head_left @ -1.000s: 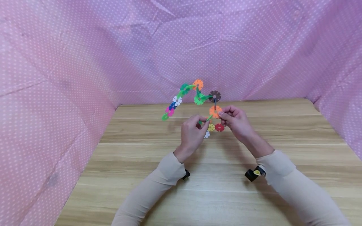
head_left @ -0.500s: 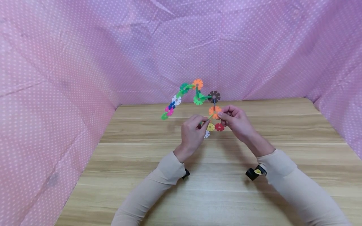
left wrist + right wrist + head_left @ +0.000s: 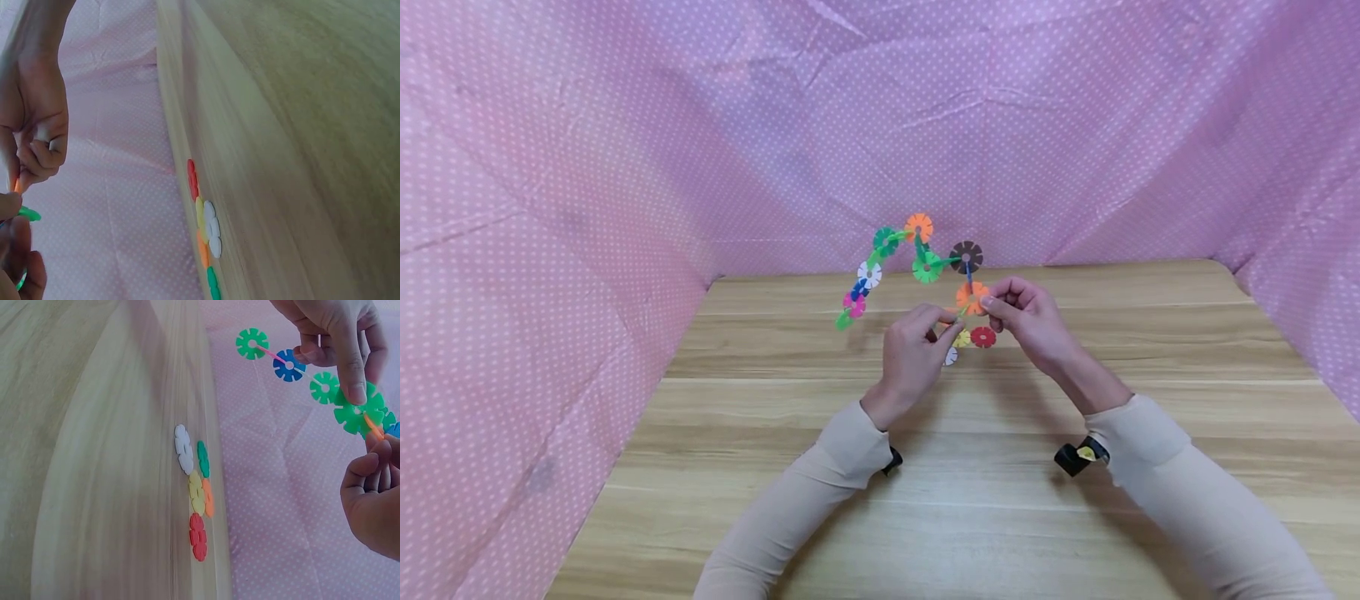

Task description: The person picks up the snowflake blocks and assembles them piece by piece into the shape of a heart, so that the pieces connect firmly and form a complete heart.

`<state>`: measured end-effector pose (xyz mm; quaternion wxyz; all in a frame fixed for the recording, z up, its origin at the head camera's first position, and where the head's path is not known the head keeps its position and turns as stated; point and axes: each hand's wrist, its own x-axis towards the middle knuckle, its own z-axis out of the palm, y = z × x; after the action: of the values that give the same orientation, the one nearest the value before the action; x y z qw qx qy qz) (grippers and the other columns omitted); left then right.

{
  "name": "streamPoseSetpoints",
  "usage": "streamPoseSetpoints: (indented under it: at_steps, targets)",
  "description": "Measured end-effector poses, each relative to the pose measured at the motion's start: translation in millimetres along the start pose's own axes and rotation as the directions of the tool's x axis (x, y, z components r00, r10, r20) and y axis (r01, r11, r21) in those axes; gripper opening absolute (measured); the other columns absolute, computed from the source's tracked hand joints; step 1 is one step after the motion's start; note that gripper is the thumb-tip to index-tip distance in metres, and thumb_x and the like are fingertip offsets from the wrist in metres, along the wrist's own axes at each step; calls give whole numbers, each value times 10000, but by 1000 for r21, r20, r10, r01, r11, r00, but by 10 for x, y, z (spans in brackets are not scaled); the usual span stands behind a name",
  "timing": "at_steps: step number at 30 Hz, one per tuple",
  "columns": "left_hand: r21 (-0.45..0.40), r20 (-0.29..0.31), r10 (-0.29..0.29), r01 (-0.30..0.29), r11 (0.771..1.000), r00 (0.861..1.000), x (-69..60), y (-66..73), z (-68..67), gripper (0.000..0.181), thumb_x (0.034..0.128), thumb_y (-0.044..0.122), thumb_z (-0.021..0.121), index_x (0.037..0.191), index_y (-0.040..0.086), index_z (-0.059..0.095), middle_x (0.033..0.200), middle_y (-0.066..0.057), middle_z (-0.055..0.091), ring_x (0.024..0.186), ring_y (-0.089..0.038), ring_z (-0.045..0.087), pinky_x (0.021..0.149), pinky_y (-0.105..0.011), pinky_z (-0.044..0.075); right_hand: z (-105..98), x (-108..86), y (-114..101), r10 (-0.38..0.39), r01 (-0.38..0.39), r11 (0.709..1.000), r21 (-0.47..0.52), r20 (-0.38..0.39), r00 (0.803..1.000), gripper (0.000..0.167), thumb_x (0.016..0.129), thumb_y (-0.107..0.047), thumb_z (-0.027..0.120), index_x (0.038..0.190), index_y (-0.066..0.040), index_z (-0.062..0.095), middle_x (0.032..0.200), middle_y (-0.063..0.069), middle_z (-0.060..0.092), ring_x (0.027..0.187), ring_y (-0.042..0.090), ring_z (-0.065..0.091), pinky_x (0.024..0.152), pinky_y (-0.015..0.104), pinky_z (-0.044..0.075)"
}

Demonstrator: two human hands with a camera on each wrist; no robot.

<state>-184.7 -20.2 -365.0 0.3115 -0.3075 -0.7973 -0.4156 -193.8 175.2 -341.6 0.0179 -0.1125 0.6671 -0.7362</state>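
Above the table, my right hand [image 3: 1030, 325] pinches an orange notched plastic disc [image 3: 972, 295] between thumb and fingers. That disc ends a chain of slotted snowflake discs, which runs through a dark brown disc [image 3: 966, 257] and arches left to a green disc [image 3: 844, 320]. My left hand [image 3: 913, 354] pinches another green disc [image 3: 345, 415] by its edge. In the right wrist view this green disc meets the rim of the orange one, edge to face. How deep their slots engage cannot be made out. Fingers partly cover both discs.
Loose discs lie on the wooden table [image 3: 970, 517] beneath my hands: red [image 3: 983, 337], yellow [image 3: 963, 337], white [image 3: 184, 450], orange [image 3: 208, 497] and green [image 3: 203, 459]. Pink dotted cloth [image 3: 880, 125] hangs around the table's back and sides.
The green disc in my left hand has come up against the orange disc. The chain's left end has swung slightly right and down. Both hands otherwise keep nearly the same place.
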Motion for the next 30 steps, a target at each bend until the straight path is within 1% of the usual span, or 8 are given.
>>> streamPoseSetpoints:
  at_steps: [7,11,14,17,19,22,25,30]
  targets:
    - [-11,123,-111,113,993,986,-11,-43,-96,239,845,151,837,1045,62,741,967,-39,746,579,-65,537,559,-161,467,-45,27,18,-4,4,1000,9,2,1000,62,1002,-50,615,1002,12,611,843,4,625,686,143,512,638,223,471]
    - [-3,206,-215,221,975,955,-47,-92,-152,287,843,197,843,1079,86,723,997,-25,733,585,-68,536,559,-199,483,-106,50,9,-27,27,1000,12,1,1000,48,998,-35,615,980,10,618,818,12,609,683,133,521,646,233,475]
    - [33,300,-330,335,941,895,-69,-136,-180,332,832,222,855,1106,103,711,1041,-27,721,618,-72,560,569,-226,494,-158,63,-8,-45,45,999,20,8,999,86,993,-45,629,989,38,610,817,18,622,685,134,532,651,233,478]
    - [110,408,-439,435,894,800,-68,-186,-186,388,837,253,850,1165,105,706,1102,-40,706,704,-98,618,618,-257,513,-205,77,-25,-51,50,997,50,20,998,68,994,-54,633,976,11,623,833,26,633,700,134,546,663,230,489]
    - [180,477,-487,461,869,732,-56,-221,-169,427,848,269,840,1214,103,697,1138,-52,696,811,-125,642,686,-279,521,-235,91,-32,-48,45,996,78,31,998,45,996,-42,625,963,-14,638,836,28,636,709,135,555,670,227,499]
    - [263,543,-524,459,849,657,-36,-277,-120,472,859,280,828,1270,103,678,1143,-37,684,939,-154,632,782,-298,517,-271,113,-32,-34,28,991,131,51,998,77,998,-7,602,947,-40,648,839,30,637,719,128,569,676,213,513]
    - [323,580,-532,426,845,617,-18,-345,-55,431,874,298,811,1236,98,689,1032,-18,672,896,-149,598,761,-288,501,-293,132,-26,-24,9,983,184,74,997,91,996,18,591,948,-32,651,843,35,640,728,133,580,689,212,525]
    - [398,600,-541,366,841,590,20,-426,48,253,873,312,801,867,106,654,774,4,520,689,-137,464,584,-270,412,-305,150,-22,-15,-9,977,214,112,994,87,1000,15,586,959,-26,651,875,42,641,757,144,586,729,226,534]
